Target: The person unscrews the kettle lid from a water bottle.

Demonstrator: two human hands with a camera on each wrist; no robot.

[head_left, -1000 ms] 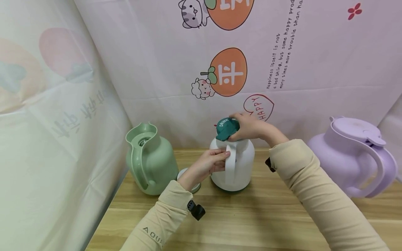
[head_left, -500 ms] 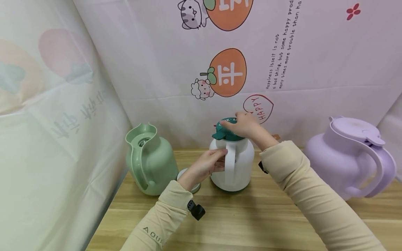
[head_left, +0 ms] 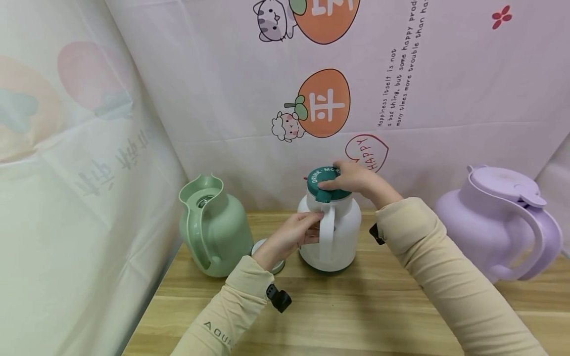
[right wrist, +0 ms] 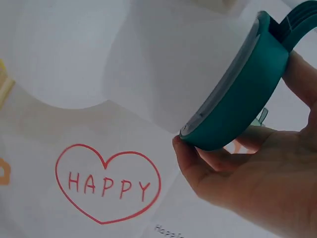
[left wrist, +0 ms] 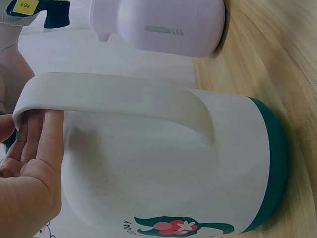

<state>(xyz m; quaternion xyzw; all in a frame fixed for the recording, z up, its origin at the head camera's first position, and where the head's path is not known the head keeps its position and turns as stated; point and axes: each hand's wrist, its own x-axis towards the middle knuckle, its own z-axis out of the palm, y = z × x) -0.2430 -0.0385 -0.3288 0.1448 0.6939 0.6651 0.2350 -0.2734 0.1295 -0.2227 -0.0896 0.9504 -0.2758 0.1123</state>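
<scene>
The middle vacuum jug (head_left: 347, 237) is white, its base band (left wrist: 279, 158) green, its lid (head_left: 328, 177) teal (white lettering (head_left: 315, 176) curves round it); the left jug (head_left: 227, 232) is sage green, the right jug (head_left: 467, 222) lilac.

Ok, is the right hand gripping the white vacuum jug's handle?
No, the right hand grips the teal lid, while the left hand holds the handle.

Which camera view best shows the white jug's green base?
The left wrist view: the green base is close up there, a broad band along the bottom of the white jug. The head view shows only a thin dark strip; the right wrist view shows none.
</scene>
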